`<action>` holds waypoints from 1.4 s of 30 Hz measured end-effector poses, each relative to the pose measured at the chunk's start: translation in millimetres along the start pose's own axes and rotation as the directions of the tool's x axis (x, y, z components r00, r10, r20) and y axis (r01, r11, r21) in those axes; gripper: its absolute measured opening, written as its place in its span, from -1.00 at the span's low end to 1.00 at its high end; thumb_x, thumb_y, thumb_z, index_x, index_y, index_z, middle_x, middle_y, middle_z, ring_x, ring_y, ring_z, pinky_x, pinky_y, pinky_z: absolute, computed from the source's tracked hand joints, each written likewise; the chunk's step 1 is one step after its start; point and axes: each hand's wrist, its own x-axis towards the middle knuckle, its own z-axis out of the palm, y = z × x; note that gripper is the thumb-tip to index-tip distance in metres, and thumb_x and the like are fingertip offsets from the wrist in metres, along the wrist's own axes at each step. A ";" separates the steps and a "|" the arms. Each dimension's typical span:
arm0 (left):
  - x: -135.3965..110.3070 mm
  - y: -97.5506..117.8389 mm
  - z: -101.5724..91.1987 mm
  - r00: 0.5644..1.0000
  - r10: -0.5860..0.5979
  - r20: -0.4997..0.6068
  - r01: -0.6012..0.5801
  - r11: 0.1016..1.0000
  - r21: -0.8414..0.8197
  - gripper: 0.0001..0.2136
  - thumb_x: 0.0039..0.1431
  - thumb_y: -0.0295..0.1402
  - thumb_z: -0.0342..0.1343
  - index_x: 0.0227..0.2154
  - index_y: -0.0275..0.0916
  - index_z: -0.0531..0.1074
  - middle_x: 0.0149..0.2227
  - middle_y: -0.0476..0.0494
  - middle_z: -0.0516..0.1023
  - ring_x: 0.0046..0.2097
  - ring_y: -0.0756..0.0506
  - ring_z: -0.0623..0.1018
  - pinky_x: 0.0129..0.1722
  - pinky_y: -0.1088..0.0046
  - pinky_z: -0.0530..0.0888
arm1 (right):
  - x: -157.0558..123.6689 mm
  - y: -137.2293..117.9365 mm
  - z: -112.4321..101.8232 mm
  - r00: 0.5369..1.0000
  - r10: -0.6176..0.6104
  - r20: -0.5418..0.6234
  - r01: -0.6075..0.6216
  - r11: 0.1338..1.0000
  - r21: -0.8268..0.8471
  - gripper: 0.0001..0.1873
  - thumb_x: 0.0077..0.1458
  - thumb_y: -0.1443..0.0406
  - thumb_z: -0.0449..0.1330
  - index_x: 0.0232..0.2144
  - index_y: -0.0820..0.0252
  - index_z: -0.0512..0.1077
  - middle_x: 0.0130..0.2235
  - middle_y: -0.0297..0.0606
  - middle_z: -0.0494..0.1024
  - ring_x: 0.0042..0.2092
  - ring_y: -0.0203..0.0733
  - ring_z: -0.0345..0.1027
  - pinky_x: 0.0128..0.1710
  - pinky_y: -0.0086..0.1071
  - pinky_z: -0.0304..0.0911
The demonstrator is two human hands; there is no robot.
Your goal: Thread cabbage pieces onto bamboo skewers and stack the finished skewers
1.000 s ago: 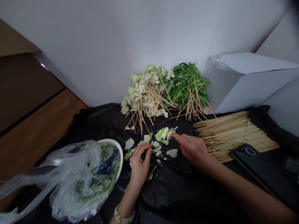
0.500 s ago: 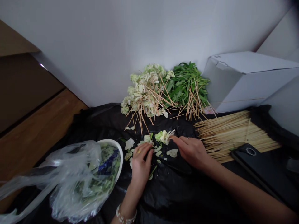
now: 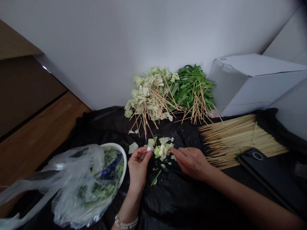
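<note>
Pale green cabbage pieces [image 3: 163,150] bunch together at the fingertips of my right hand [image 3: 190,161], which is closed around their near end; any skewer inside the bunch is hidden. My left hand [image 3: 140,163] pinches a small whitish cabbage piece [image 3: 150,148] between thumb and fingers, just left of that bunch. Loose cabbage scraps [image 3: 133,147] and a green stem [image 3: 156,177] lie around the hands on the black plastic sheet [image 3: 168,201].
Behind lie skewered cabbage [image 3: 146,92] and skewered leafy greens [image 3: 192,84]. Bare bamboo skewers [image 3: 230,137] and a dark phone [image 3: 266,175] are at right, a white box [image 3: 259,83] behind them. A white bowl [image 3: 124,159] with greens and a clear plastic bag [image 3: 72,179] stands left.
My left hand has come up from the scraps with a cabbage piece pinched in it. My right hand has shifted slightly left and down with the cabbage bunch.
</note>
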 end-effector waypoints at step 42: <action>1.2 0.3 -2.4 0.973 -0.196 0.125 0.217 0.959 -0.185 -0.54 -0.20 -0.36 0.45 -0.15 -0.23 0.50 -0.36 -0.02 0.64 -0.30 0.01 0.61 -0.17 0.50 0.50 | -3.9 1.1 5.1 0.998 -0.021 0.056 0.021 1.000 -0.004 -0.52 0.02 0.52 0.06 0.01 0.25 0.40 -0.38 -0.33 0.51 -0.45 -0.32 0.29 -0.44 -0.38 0.06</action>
